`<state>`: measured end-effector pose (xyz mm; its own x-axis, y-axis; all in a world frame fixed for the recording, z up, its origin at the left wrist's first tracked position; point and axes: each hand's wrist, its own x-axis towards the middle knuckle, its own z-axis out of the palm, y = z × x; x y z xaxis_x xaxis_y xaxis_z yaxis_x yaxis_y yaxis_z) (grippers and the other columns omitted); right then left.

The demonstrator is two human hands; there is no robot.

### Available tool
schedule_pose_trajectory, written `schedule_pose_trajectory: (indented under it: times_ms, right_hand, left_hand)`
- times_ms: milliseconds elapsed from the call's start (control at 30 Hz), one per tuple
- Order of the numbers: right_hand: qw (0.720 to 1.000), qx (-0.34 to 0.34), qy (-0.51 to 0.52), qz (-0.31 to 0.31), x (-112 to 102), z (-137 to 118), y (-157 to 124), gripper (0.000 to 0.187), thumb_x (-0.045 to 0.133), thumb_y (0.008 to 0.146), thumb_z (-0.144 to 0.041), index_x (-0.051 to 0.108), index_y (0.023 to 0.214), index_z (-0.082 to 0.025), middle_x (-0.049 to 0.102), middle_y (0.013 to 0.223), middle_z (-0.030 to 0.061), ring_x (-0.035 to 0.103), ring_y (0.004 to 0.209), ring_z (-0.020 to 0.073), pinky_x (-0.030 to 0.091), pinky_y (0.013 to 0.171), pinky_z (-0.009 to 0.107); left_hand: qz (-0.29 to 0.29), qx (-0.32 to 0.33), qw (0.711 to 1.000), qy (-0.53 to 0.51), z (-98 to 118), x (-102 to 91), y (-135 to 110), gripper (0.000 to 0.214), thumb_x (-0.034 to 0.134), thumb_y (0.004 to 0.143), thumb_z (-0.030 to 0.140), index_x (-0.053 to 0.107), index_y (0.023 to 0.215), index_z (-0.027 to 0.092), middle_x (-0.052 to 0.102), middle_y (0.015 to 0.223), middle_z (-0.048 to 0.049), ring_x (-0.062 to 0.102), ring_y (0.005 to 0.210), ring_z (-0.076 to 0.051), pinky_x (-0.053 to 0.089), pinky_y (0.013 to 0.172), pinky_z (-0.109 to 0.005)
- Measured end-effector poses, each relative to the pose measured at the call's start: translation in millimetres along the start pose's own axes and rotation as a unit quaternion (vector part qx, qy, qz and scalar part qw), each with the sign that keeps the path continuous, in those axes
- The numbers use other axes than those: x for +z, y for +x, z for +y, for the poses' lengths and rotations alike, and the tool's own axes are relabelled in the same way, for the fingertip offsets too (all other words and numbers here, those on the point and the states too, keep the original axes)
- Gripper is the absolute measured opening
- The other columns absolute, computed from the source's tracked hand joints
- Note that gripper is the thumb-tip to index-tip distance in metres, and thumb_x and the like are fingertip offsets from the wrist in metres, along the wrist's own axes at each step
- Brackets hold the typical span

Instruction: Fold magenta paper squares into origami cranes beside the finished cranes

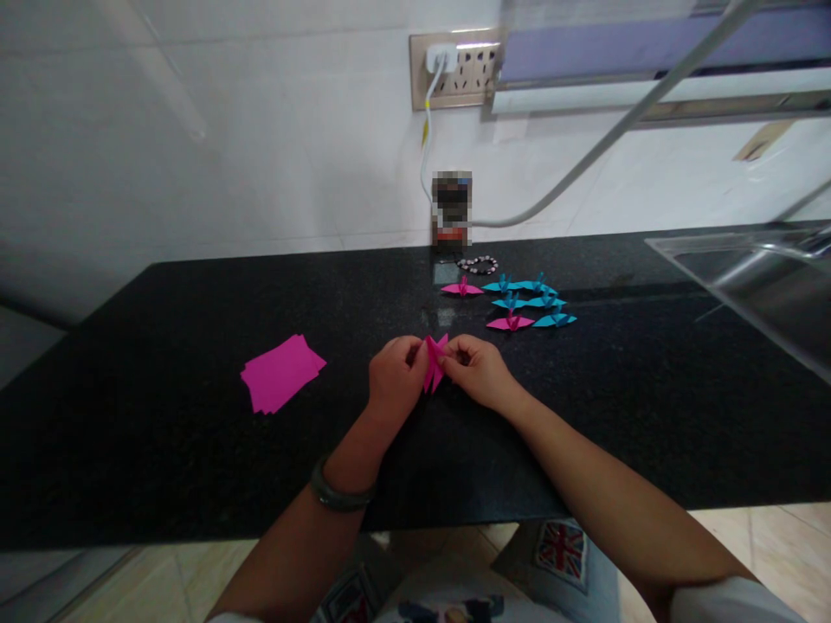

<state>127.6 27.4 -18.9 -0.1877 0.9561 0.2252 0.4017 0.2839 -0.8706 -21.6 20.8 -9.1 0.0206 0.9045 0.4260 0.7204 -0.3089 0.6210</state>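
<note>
Between my two hands is a pink folded paper piece (433, 368) with narrow pointed flaps, held just above the black counter. My left hand (396, 374) is closed, its thumb and fingers pinching the left side of the paper. From the right, my right hand (479, 370) pinches the other side with closed fingertips. Beyond my right hand stand several finished paper cranes, among them a pink crane (510, 322) and a blue crane (555, 320). A stack of pink paper sheets (283, 374) lies to the left of my left hand.
The black counter (195, 467) runs up to a white wall. A pixelated object (452, 208) leans there, with a beaded strap (479, 265) in front. A metal sink (766, 285) is at the right. A grey hose (603, 147) and a white cable (425, 156) hang by the socket panel (464, 73).
</note>
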Motion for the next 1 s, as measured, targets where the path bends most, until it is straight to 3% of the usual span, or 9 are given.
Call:
schedule_pose_trajectory:
  times_ms: [200,333,500,567,633,700,767,833,1000]
  right_hand:
    - [1.0,0.0,-0.001,-0.013,-2.5,0.9,0.3,0.011,0.054,0.073,-0.026,0.058,0.071,-0.016,0.054,0.059,-0.0014,0.046,0.052,0.0086,0.036,0.048,0.02]
    - [0.999,0.001,0.012,-0.035,-3.0,1.0,0.6,0.011,0.054,0.072,-0.026,0.057,0.068,-0.016,0.053,0.058,-0.0016,0.046,0.051,0.0085,0.036,0.047,0.02]
    - [0.995,0.052,0.084,-0.025,-2.6,-1.3,2.3,0.011,0.055,0.072,-0.028,0.055,0.07,-0.017,0.052,0.058,-0.0017,0.046,0.048,0.0087,0.039,0.044,0.021]
    - [0.987,0.077,0.138,0.003,-3.0,-2.3,4.0,0.014,0.056,0.072,-0.031,0.053,0.07,-0.017,0.051,0.058,-0.0022,0.045,0.047,0.0086,0.042,0.043,0.022]
    - [0.98,0.091,0.178,0.023,-3.4,-2.6,5.5,0.017,0.057,0.071,-0.034,0.052,0.07,-0.018,0.049,0.059,-0.0028,0.044,0.047,0.0084,0.043,0.044,0.023]
    - [0.977,0.092,0.188,0.03,-3.3,-1.9,6.4,0.018,0.058,0.07,-0.034,0.051,0.07,-0.018,0.049,0.059,-0.0029,0.044,0.047,0.0083,0.043,0.044,0.023]
    - [0.981,0.087,0.174,0.029,-2.6,-0.4,6.6,0.018,0.058,0.071,-0.034,0.051,0.07,-0.017,0.049,0.059,-0.0026,0.044,0.047,0.0082,0.042,0.044,0.022]
    - [0.985,0.079,0.147,0.034,-1.5,1.4,6.3,0.017,0.057,0.071,-0.033,0.051,0.07,-0.017,0.049,0.058,-0.0025,0.044,0.046,0.0083,0.04,0.043,0.022]
    - [0.994,0.054,0.058,0.072,1.2,5.4,4.7,0.016,0.059,0.069,-0.031,0.05,0.065,-0.018,0.048,0.056,-0.0027,0.042,0.049,0.009,0.034,0.045,0.021]
  left_hand:
    - [-0.023,0.017,0.999,-0.022,0.3,-1.4,1.1,0.023,0.046,0.081,0.028,0.061,0.094,0.017,0.062,0.08,-0.0037,0.056,0.074,-0.014,0.043,0.068,-0.026]
    - [-0.033,0.027,0.999,-0.011,2.4,-3.8,1.5,0.023,0.044,0.082,0.03,0.062,0.079,0.017,0.06,0.075,-0.0036,0.055,0.073,-0.015,0.042,0.068,-0.026]
    - [-0.028,-0.081,0.992,-0.094,-0.8,-2.1,3.3,0.038,0.038,0.083,0.043,0.062,0.074,0.016,0.059,0.067,-0.0035,0.055,0.066,-0.015,0.044,0.064,-0.027]
    - [-0.057,-0.173,0.959,-0.219,-1.7,0.6,4.0,0.042,0.036,0.082,0.048,0.062,0.084,0.015,0.061,0.068,-0.0043,0.057,0.062,-0.014,0.046,0.059,-0.027]
    - [-0.108,-0.249,0.894,-0.357,-0.5,3.0,4.2,0.046,0.036,0.082,0.05,0.06,0.096,0.014,0.062,0.071,-0.0054,0.058,0.059,-0.013,0.048,0.056,-0.027]
    - [-0.156,-0.276,0.836,-0.447,2.3,4.4,3.8,0.044,0.042,0.08,0.048,0.057,0.104,0.014,0.063,0.074,-0.0057,0.058,0.059,-0.013,0.049,0.057,-0.028]
    - [-0.175,-0.267,0.817,-0.481,5.3,4.9,3.0,0.04,0.052,0.076,0.039,0.055,0.108,0.016,0.064,0.08,-0.0051,0.059,0.062,-0.012,0.05,0.059,-0.028]
    - [-0.17,-0.235,0.833,-0.47,7.2,5.3,1.9,0.038,0.057,0.073,0.029,0.056,0.108,0.016,0.065,0.083,-0.0045,0.06,0.067,-0.012,0.049,0.063,-0.027]
    - [-0.147,-0.109,0.927,-0.329,7.6,7.9,-2.7,0.037,0.052,0.074,0.023,0.058,0.11,0.018,0.065,0.093,-0.0051,0.059,0.085,-0.016,0.046,0.077,-0.03]
